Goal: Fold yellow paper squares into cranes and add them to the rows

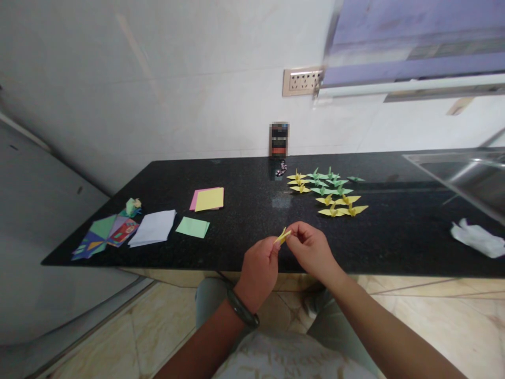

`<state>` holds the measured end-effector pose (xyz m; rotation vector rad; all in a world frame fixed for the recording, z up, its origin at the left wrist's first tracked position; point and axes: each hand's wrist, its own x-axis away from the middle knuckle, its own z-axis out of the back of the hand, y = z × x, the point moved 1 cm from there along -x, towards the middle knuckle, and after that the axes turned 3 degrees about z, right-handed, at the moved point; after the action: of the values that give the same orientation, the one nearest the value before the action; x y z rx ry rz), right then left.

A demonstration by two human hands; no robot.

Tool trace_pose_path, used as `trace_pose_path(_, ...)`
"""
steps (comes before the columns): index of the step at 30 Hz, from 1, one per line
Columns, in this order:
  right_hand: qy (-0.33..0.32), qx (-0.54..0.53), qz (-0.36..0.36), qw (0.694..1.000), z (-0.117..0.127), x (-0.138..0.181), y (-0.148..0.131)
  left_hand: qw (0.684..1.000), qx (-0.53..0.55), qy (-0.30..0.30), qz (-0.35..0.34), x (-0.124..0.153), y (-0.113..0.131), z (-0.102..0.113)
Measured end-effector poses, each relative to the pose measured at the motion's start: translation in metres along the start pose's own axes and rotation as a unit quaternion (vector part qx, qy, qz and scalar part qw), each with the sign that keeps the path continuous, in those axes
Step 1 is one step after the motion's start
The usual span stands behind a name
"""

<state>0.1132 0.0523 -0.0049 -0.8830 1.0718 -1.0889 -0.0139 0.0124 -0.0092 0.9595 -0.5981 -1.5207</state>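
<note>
Both my hands meet over the front edge of a black stone counter [244, 210]. My left hand [258, 268] and my right hand [310, 247] each pinch one small folded yellow paper piece [282, 236] between their fingertips. Further back on the counter lie rows of finished paper cranes: yellow ones [342, 206] nearer me, green ones [328, 181] behind them, and more yellow cranes [298, 182] to their left.
Flat paper sheets lie to the left: a green sheet [193, 227], a yellow-on-pink stack [208, 199], white sheets [153, 228] and patterned sheets [104, 236]. A crumpled white tissue [477, 238] sits at the right near a metal sink [461, 168]. A small dark box [279, 140] stands against the wall.
</note>
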Motion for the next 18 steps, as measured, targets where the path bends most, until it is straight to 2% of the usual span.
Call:
trace_pose_path(3,0.009,0.03,-0.011,0.999,0.0,-0.001,0.002,1.0,-0.012,0.004,-0.011,0.001,-0.001,0.0)
trace_pose_path(5,0.001,0.006,-0.042,0.999,0.001,-0.002,0.003,1.0,-0.003,0.003,0.003,0.0,-0.002,0.0)
trace_pose_path(9,-0.061,-0.121,-0.092,0.987,0.002,-0.003,0.004,0.99,0.091,-0.029,0.099,-0.004,-0.003,0.0)
trace_pose_path(14,-0.126,-0.22,-0.086,0.963,0.003,0.0,0.005,0.927,0.299,-0.089,0.208,-0.006,0.003,-0.002)
trace_pose_path(18,-0.152,-0.259,-0.079,0.951,0.002,0.001,0.007,0.897,0.363,-0.109,0.226,-0.005,0.008,-0.001)
